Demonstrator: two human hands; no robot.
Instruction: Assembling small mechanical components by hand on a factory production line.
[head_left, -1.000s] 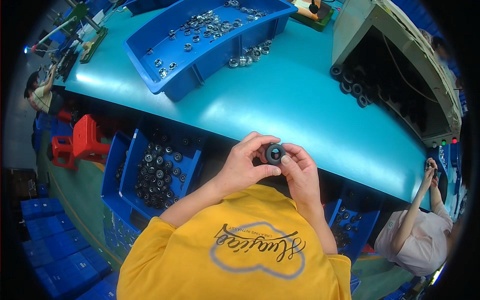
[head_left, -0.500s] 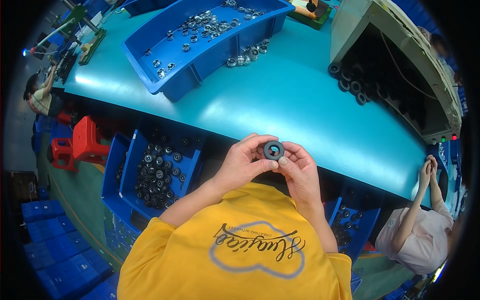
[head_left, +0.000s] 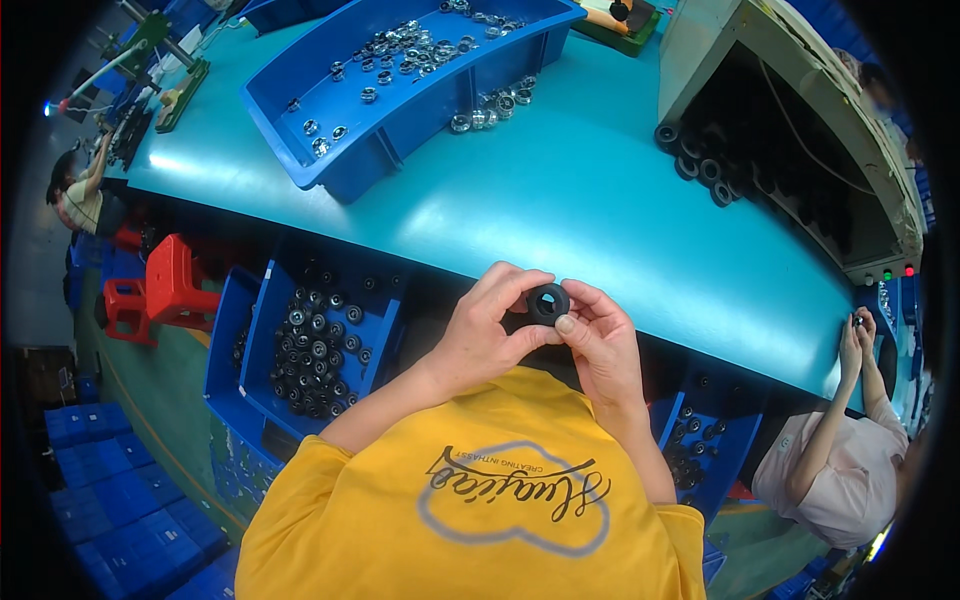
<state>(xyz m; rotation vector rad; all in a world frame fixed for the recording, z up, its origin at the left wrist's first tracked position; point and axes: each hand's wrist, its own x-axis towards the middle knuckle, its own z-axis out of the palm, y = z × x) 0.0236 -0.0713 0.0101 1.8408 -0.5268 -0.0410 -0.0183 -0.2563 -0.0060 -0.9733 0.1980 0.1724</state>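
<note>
A small black rubber tyre [head_left: 537,308] is held up between my two hands, just off the near edge of the teal table. My left hand [head_left: 490,318] pinches its left side with thumb and fingers. On the other side, my right hand [head_left: 600,335] grips it with the thumb at the lower right rim and the fingers behind. The tyre is tilted, so part of its outer wall shows along with the hole. Whether anything sits inside the hole, I cannot tell.
A blue bin [head_left: 350,125] of shiny metal wheel hubs stands on the teal table [head_left: 480,215], with several hubs [head_left: 492,110] beside it. Black tyres [head_left: 710,172] lie in a cream box-like machine [head_left: 690,70]. Below the table, a blue crate [head_left: 375,345] holds dark wheels. Another person [head_left: 835,465] works at right.
Between my fingers the tyre has turned from nearly face-on to tilted, showing more of its outer wall. My hands stay in almost the same place.
</note>
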